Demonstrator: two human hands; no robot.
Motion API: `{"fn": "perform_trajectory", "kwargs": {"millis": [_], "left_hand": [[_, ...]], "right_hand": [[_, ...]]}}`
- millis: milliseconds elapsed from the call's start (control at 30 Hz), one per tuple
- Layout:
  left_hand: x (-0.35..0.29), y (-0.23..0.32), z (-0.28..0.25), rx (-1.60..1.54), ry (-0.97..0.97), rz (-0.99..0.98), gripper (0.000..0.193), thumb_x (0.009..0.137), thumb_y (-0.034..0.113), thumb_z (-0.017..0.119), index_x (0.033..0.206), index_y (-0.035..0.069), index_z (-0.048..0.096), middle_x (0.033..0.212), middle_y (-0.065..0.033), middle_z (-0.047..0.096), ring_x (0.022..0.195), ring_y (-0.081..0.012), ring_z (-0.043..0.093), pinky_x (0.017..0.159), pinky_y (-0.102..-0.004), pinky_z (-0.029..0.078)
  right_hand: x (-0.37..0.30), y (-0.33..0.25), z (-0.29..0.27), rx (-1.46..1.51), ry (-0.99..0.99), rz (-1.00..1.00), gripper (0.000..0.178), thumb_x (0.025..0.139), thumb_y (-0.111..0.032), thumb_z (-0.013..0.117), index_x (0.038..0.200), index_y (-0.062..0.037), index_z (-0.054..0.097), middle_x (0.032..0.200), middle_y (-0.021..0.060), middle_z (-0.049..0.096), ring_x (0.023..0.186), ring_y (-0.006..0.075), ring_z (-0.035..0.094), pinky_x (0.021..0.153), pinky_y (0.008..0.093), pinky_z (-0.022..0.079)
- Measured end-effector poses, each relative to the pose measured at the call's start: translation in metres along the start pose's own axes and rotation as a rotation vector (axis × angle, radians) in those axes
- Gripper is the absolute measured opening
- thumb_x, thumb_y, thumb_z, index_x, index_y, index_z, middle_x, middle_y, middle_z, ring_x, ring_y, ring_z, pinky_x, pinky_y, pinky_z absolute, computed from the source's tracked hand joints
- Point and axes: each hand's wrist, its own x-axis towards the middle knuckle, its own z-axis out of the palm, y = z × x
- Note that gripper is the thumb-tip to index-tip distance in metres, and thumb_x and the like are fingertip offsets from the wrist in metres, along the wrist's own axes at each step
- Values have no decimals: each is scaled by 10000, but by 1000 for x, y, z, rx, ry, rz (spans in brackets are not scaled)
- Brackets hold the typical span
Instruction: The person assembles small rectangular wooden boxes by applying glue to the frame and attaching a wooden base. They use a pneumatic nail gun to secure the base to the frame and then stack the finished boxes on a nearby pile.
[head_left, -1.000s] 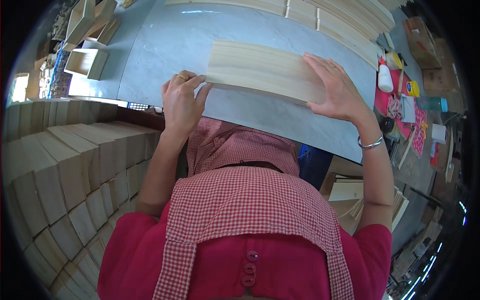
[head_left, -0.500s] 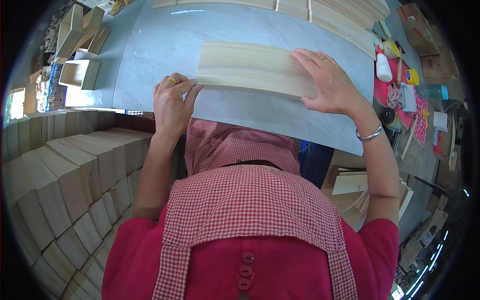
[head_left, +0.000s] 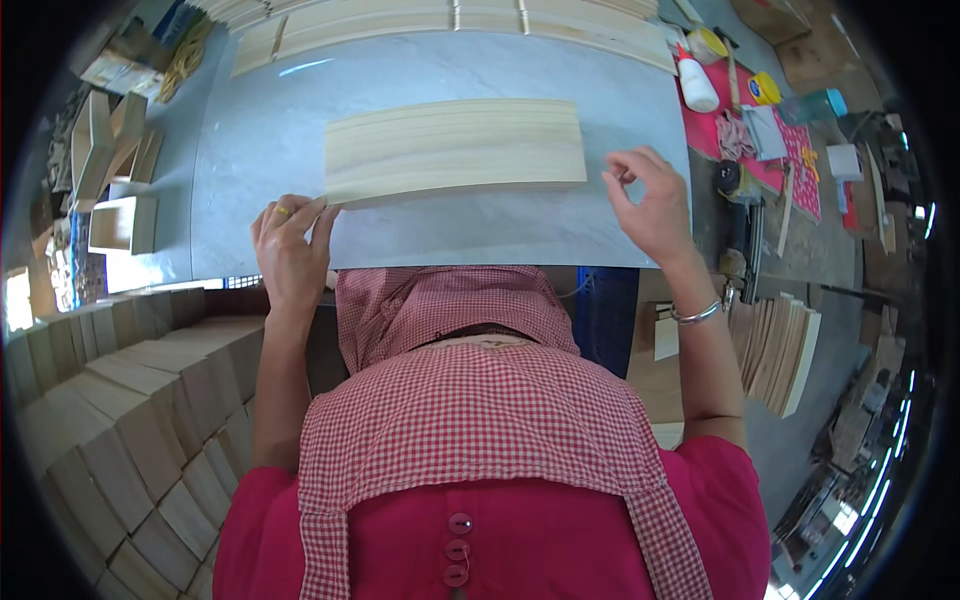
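A pale stack of thin wooden boards (head_left: 455,150) lies lengthwise on the grey-blue tabletop (head_left: 430,235). Several edges show as lines along its far side. At its near left corner, my left hand (head_left: 290,235) pinches the wood between thumb and fingers. My right hand (head_left: 648,200) is off the stack's right end, with a gap of tabletop between them. Its fingers are loosely bent, the thumb stands apart, and nothing shows in it.
Long wooden strips (head_left: 400,22) lie along the far table edge. Open wooden boxes (head_left: 122,225) stand at the left. A white glue bottle (head_left: 697,85), yellow tubs and a hammer (head_left: 733,75) are at the right. Stacked wooden pieces (head_left: 150,400) fill the lower left; more boards (head_left: 775,350) stand lower right.
My right hand has let go of the stack's right end and drawn away from it. My left hand keeps its pinch at the left corner. The whole view has shifted.
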Motion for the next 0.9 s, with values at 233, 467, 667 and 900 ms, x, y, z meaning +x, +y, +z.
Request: {"fn": "perform_trajectory", "kwargs": {"millis": [233,467,667,900], "left_hand": [[2,-1,-2,6,-28,19,145,871,152,789,960,39,781,878,-51,673,873,-247,627,890,-400,445],[3,-3,-1,-62,-59,-10,130,866,109,783,951,13,769,870,-89,662,876,-272,626,877,-403,444],[2,1,1,-55,-43,22,99,854,75,782,918,6,749,857,-94,654,855,-275,619,838,-409,454],[0,12,-7,18,-166,-46,140,854,98,789,964,17,760,942,-103,710,901,-261,658,852,-387,477]], "right_hand": [[-15,-8,25,-4,38,11,100,841,-122,760,904,-58,715,827,66,683,735,260,661,719,394,504],[-11,-7,25,-32,71,-90,99,839,-107,740,776,-52,686,740,85,633,711,304,624,697,419,496],[-7,3,24,42,63,-117,144,846,-109,718,734,-47,652,717,93,614,707,308,621,701,423,497],[-1,17,15,22,-6,-114,104,836,-94,743,798,-34,666,747,102,631,719,315,621,693,415,498]]}}
